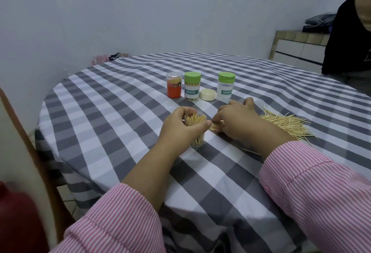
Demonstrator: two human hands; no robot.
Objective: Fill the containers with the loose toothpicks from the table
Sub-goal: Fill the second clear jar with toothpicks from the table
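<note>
On the desk (112, 100), seen from the head, our left hand (180, 124) grips the open jar (195, 130) while our right hand (236, 121) pinches a bundle (216, 126) beside the pile (289, 125); we judge a careless feed could snag the rim, scatter picks or tip the jar. Our right fingertips are hidden, and so is the far jars' fill.

Grey-and-white checked tablecloth (200, 172) covered the round table.
At 2 o'clock stood a tiled counter (297, 40) bearing 1 dark bag (319, 22).
</note>
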